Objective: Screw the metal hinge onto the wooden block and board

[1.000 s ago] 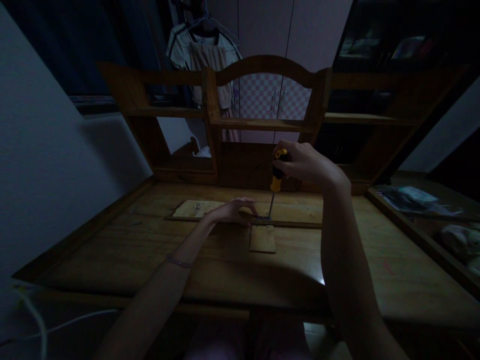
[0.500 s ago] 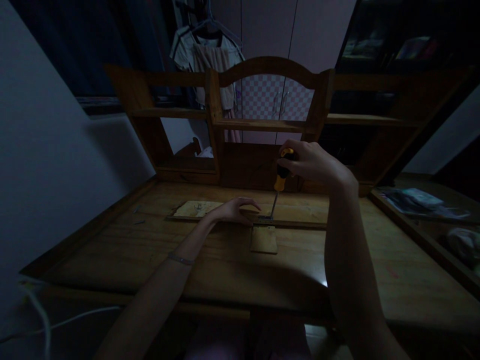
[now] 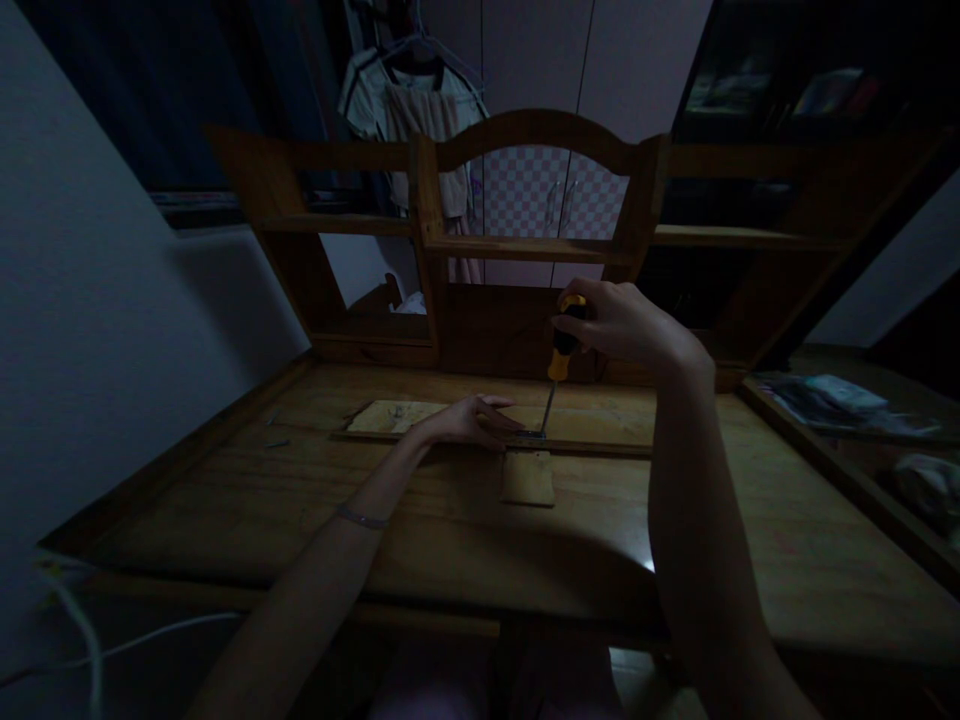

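Note:
My right hand (image 3: 619, 322) is closed around the yellow and black handle of a screwdriver (image 3: 558, 370). The shaft slants down to a small metal hinge (image 3: 531, 434) at the front edge of a long narrow wooden board (image 3: 600, 424). On that board, just left of the hinge, rests my left hand (image 3: 469, 422), its fingers stretched out and their tips by the metal. A small square wooden piece (image 3: 527, 480) lies in front of the hinge, against the board's edge. Dim light hides the screw under the screwdriver tip.
Two small metal pieces, perhaps screws (image 3: 277, 443), lie to the left on the wooden desk (image 3: 360, 560). A wooden shelf unit (image 3: 525, 248) stands along the back. Plastic-wrapped items (image 3: 847, 395) sit beyond the right edge. A white cable (image 3: 172, 628) hangs at lower left.
The fingers of my left hand have come down closer to the hinge. My right hand and the screwdriver stay almost in place.

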A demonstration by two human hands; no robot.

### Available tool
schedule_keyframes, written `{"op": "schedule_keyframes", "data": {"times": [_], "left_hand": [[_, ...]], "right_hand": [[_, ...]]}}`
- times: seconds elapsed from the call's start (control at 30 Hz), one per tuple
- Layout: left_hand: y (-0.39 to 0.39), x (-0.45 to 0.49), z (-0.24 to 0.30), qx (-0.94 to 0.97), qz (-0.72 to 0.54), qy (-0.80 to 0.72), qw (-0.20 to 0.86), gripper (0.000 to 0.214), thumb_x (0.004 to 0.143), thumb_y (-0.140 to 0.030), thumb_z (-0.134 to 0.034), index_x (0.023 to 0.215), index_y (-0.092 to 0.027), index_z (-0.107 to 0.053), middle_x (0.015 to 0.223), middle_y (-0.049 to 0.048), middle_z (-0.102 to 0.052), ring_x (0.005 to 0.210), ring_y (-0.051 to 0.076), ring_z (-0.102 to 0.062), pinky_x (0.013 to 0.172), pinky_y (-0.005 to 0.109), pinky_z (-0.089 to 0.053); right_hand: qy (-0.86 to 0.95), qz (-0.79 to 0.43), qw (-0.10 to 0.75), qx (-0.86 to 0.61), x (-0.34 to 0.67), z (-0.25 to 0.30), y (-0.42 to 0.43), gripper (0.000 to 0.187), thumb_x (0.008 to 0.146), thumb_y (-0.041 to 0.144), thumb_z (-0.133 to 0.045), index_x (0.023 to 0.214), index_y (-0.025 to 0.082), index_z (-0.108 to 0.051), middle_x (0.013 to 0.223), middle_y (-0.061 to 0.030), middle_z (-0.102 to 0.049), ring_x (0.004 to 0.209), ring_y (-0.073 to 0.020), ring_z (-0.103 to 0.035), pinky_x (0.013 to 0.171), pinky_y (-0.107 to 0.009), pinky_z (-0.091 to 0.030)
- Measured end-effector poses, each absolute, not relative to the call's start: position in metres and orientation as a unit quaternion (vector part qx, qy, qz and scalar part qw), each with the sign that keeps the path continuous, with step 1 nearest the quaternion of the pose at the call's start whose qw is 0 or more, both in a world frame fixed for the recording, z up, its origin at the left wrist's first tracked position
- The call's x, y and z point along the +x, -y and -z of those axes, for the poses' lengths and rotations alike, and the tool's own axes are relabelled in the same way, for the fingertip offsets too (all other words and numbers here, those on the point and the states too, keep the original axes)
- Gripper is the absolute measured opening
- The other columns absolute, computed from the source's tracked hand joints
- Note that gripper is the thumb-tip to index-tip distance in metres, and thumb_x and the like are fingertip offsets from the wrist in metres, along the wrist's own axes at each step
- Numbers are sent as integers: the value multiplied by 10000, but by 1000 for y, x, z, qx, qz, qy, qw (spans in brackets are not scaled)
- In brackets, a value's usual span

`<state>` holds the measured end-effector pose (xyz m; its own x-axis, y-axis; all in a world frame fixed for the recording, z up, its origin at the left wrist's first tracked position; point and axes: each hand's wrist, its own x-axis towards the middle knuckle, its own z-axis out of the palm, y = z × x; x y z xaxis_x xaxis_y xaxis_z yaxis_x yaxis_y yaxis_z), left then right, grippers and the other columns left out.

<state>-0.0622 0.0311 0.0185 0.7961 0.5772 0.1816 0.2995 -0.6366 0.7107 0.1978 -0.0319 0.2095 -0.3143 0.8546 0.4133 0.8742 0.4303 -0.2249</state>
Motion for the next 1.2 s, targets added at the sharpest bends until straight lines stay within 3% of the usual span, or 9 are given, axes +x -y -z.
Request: {"op": "schedule_keyframes", "data": {"times": [0.1,0.27,0.43,0.53,0.7,1.0,1.2], "left_hand": [[-31,-62,-18,884,-202,-243,344,459,754,-368,-887,1182,-237,-789,1501,122,-584,1470,300,-452,1193,425,-374],[-32,-61,-17,883,-198,-243,349,440,746,-347,-893,1162,-241,-797,1414,118,-658,1478,296,-443,1185,433,-380],[-33,-61,-17,888,-194,-246,337,428,743,-352,-895,1148,-249,-804,1393,98,-677,1449,288,-474,1192,421,-360],[-34,-61,-16,886,-196,-253,337,452,724,-362,-908,1149,-247,-805,1481,101,-608,1431,293,-487,1171,408,-380],[-36,-63,-13,881,-200,-262,339,490,691,-367,-931,1154,-269,-801,1551,104,-532,1409,307,-507,1159,421,-395],[-32,-61,-18,886,-189,-271,325,453,732,-382,-905,1162,-291,-796,1550,109,-522,1410,298,-508,1169,427,-376],[-34,-62,-15,892,-193,-268,309,413,729,-388,-908,1123,-313,-808,1528,87,-546,1382,285,-529,1166,425,-373]], "right_hand": [[813,15,240,-530,197,-209,32,316,918,400,-630,1122,163,-675,895,-103,-714,792,-224,-656,672,-321,-450],[813,10,237,-531,196,-210,33,334,915,407,-618,1135,164,-680,931,-115,-723,810,-235,-663,687,-327,-467],[821,21,226,-525,195,-211,34,372,887,357,-605,1193,159,-679,1024,-127,-736,907,-263,-676,799,-357,-487],[816,16,223,-533,194,-211,35,401,873,331,-600,1222,150,-679,1055,-134,-738,917,-265,-679,824,-360,-488],[808,45,222,-544,189,-209,35,369,908,387,-611,1162,137,-704,960,-134,-740,846,-260,-682,742,-340,-470],[830,41,234,-505,182,-212,40,318,913,328,-552,1113,166,-739,928,-109,-742,857,-255,-680,769,-345,-465],[820,66,195,-534,179,-211,41,352,968,450,-520,1093,173,-698,965,-142,-742,949,-311,-683,827,-391,-477]]}}
